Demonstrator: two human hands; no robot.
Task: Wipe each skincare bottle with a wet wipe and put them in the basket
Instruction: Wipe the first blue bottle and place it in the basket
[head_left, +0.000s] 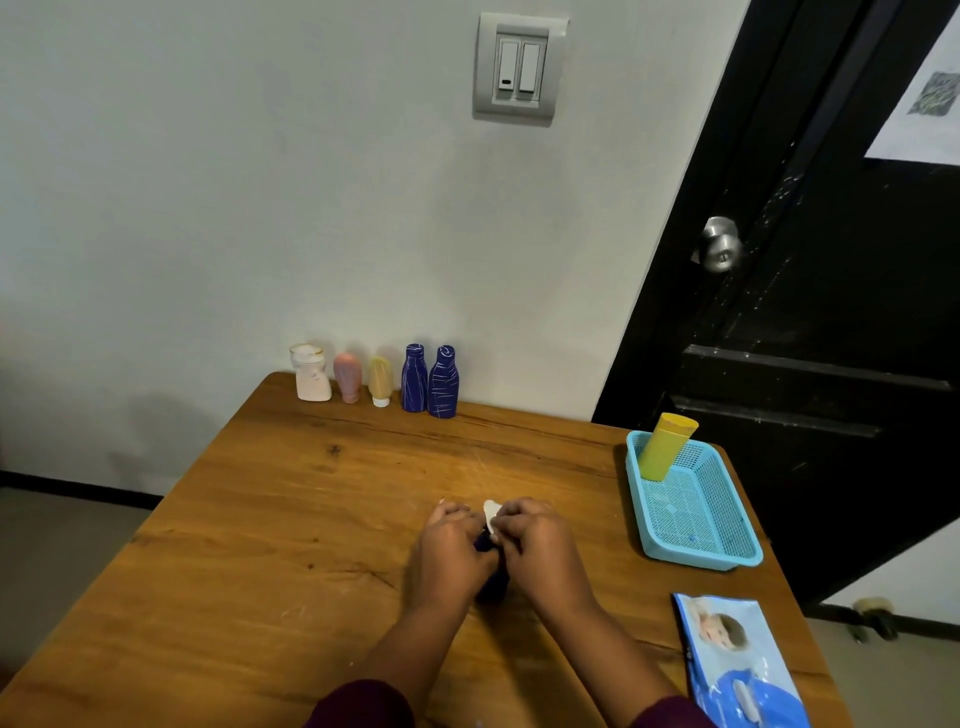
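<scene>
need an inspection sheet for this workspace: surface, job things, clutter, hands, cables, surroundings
surface: wooden table, light scratches near the middle
job's things: white bottle, pink bottle, small yellow tube, left blue bottle and right blue bottle stand in a row at the far edge; yellow bottle stands in the far corner of the basket; wipe pack lies near right
clutter: nothing seen
hands: left hand grips the held blue bottle; right hand pinches a wipe at its top
cables: nothing seen
surroundings: wall with light switch; black door with knob
</scene>
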